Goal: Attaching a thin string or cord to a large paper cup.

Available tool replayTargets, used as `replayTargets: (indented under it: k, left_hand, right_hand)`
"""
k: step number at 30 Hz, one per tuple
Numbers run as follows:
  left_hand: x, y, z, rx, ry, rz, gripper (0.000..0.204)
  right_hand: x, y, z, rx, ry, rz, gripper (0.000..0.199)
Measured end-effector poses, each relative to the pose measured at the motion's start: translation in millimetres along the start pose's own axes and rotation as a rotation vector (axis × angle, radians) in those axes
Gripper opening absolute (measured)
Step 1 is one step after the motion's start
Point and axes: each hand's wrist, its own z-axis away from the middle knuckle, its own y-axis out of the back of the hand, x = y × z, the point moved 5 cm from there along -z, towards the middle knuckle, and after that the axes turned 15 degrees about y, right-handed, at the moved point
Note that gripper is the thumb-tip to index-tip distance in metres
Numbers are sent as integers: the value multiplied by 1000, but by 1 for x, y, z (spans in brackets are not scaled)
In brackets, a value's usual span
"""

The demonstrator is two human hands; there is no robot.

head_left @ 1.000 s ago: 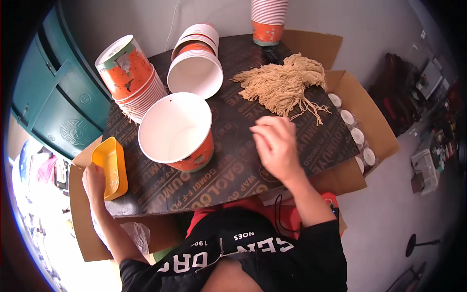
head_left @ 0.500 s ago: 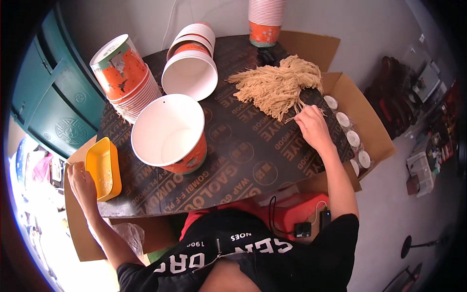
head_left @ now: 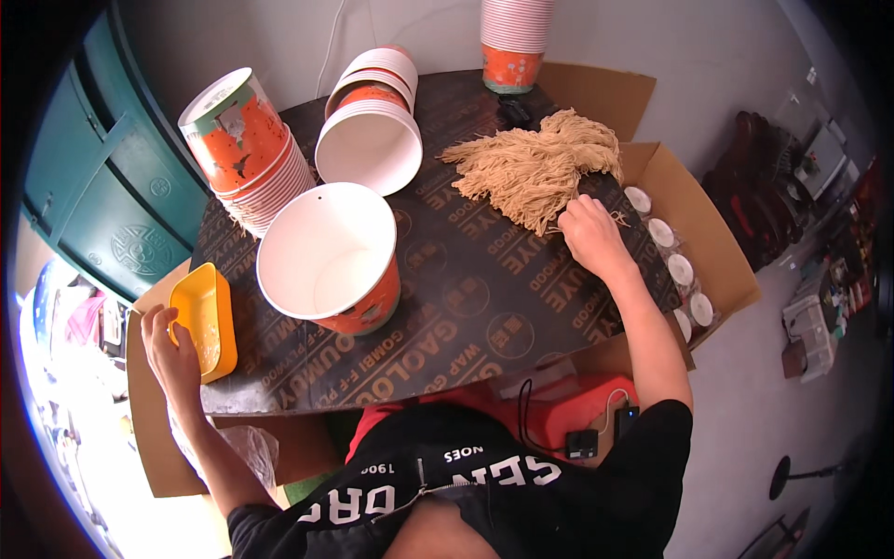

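On the left, my left hand [head_left: 174, 359] is at the near-left rim of a yellow plastic tub [head_left: 216, 326]. Its fingers are bent but apart, and I see nothing held in them. My right hand [head_left: 593, 235] is closed at the near-right edge of a heap of beige strings [head_left: 535, 163]. Its fingers are pinched on the strings there, and a few loose ends stick out beside the knuckles. A large white-lined paper bucket [head_left: 326, 252], orange outside, stands with its mouth up between my hands, apart from both.
Behind the bucket are an upside-down bucket stack [head_left: 247, 140] and a stack lying on its side [head_left: 370, 149]. Another stack [head_left: 514, 47] stands at the far edge beside a small black object [head_left: 514, 114]. An open cardboard box [head_left: 717, 252] with several white-topped items adjoins the table's right edge.
My left hand has shifted right, its fingers now over the tub's rim. My right hand has moved slightly, still at the strings. The whole view has shifted a little.
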Motion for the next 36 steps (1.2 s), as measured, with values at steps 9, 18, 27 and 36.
replayTargets:
  k: [9, 18, 27, 36]
  left_hand:
    - [78, 9, 30, -149, -297, 160, 30]
    - [130, -7, 37, -460, -588, 218, 49]
    - [150, 7, 62, -493, -703, 391, 19]
    - [156, 12, 51, -550, -622, 534, 18]
  right_hand:
    - [-28, 12, -15, 202, -121, -263, 4]
    - [-182, 59, -71, 324, 128, -928, 9]
    - [-227, 53, -84, 685, -307, -1518, 30]
    - [-213, 39, -95, 781, -403, -1460, 32]
